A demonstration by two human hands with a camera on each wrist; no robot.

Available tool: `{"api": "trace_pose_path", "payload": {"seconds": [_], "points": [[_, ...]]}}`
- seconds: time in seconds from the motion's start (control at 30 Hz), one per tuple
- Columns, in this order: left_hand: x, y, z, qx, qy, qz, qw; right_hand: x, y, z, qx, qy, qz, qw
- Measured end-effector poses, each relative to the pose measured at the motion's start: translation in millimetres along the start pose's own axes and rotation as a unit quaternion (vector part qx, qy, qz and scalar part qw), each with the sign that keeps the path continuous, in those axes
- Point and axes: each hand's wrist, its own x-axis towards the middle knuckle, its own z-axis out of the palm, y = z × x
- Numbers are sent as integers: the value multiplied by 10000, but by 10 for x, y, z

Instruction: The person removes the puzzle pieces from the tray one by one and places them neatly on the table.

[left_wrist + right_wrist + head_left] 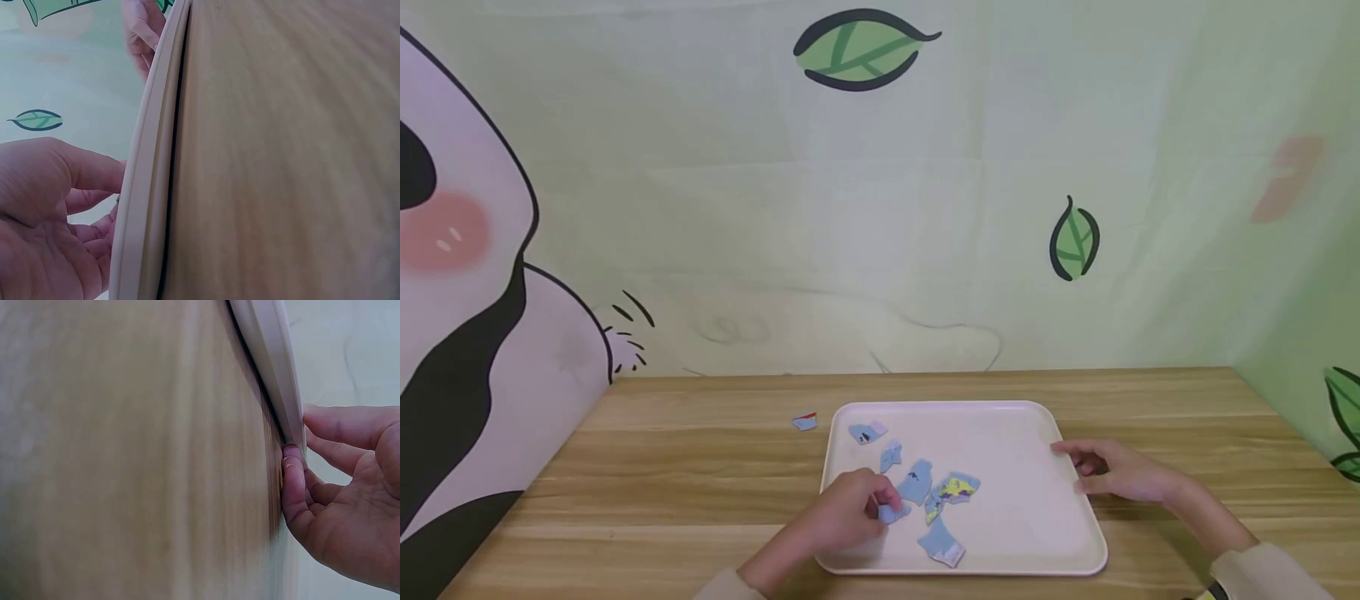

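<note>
A white tray [1000,533] lies on the table with several irregular light-blue puzzle pieces on its left half. My left hand [852,510] is low over the tray's left side, fingers curled, pinching a small blue puzzle piece [893,513]. In the left wrist view the tray's side hides that piece and the left fingertips. At the tray's right rim, my right hand [1123,473] grips the edge; the right wrist view shows its fingers [294,481] curled against the rim. Beside the left hand lie a larger blue piece [916,482] and a yellow-patterned piece [959,487].
Two blue pieces, one with a dark mark [867,432] and a smaller one [891,456], lie toward the tray's upper left. Another piece [942,544] is near the front rim. A red-edged piece [805,422] sits on the wooden table [700,467], left of the tray.
</note>
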Motion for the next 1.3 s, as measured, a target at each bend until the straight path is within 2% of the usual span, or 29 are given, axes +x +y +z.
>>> {"api": "trace_pose_path", "payload": {"seconds": [0.33, 0.63, 0.77, 1.0, 1.17, 1.3], "points": [[-8, -66, -15, -446, 65, -124, 9989, -2, -10, 3, 20, -17, -24, 10000], [-14, -170, -125, -1237, 226, -329, 9915, -2, 6, -1, 33, -33, -97, 9999], [-37, -212, -187, -1678, 323, -515, 9840, -5, 6, -4, 68, -36, -99, 9999], [-96, -312, -320, -2277, 664, -1208, 9639, -3, -2, -3, 52, -37, -84, 9999], [-127, -424, -421, -2529, 881, -1403, 9532, -5, 0, -2, 23, -38, -102, 9999], [-137, -512, -490, -2571, 1045, -1481, 9493, -9, 3, -3, 13, -50, -92, 9999]]}}
